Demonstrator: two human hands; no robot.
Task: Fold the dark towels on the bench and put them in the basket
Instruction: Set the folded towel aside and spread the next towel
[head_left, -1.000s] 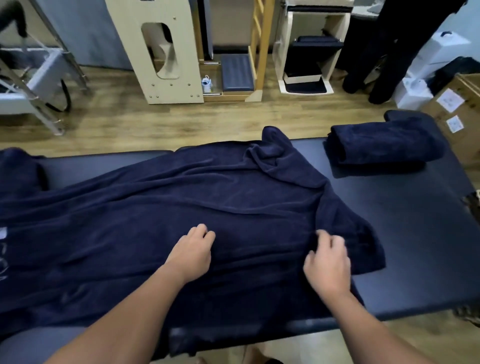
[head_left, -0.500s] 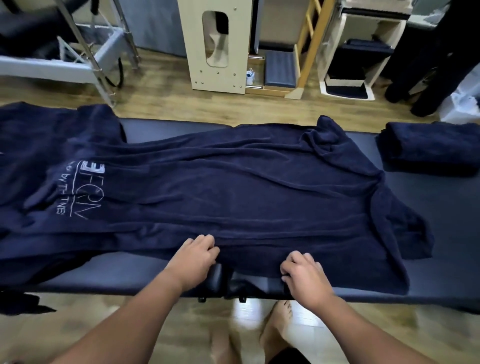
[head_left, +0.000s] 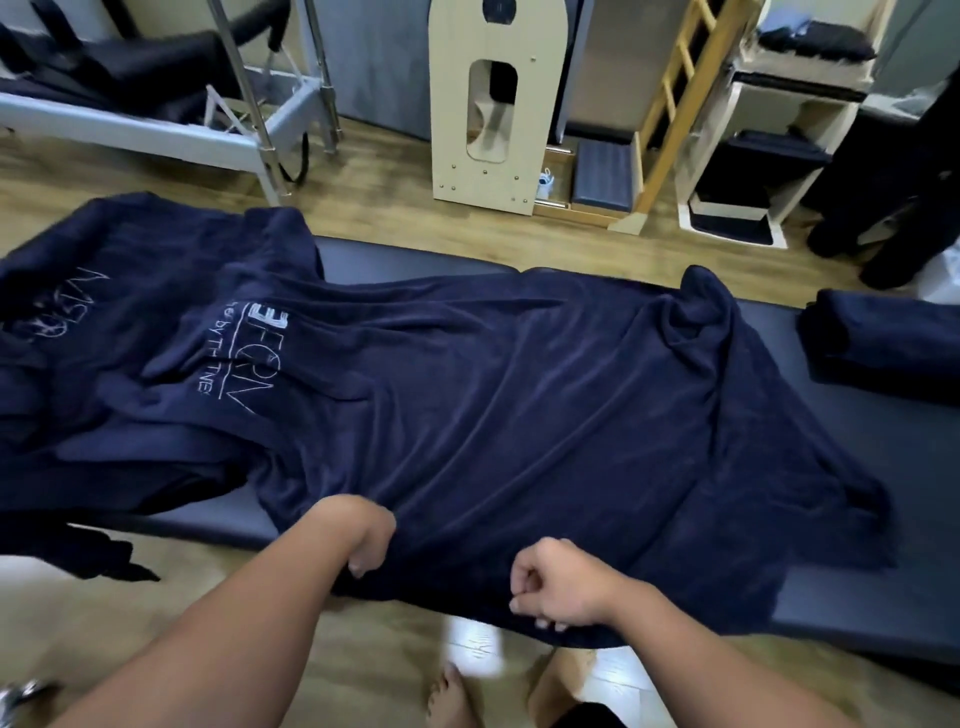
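— Where is the towel (head_left: 519, 415)?

— Spread along the bench (head_left: 857, 452), its long axis running left to right, the printed logo end at my left and a bunched corner at the far right. Its near edge hangs over the bench's front.

— And your grip?

— My left hand (head_left: 366, 540) and right hand (head_left: 558, 592) each curl around that near edge, knuckles up. A folded towel (head_left: 883, 348) sits at the bench's right end.
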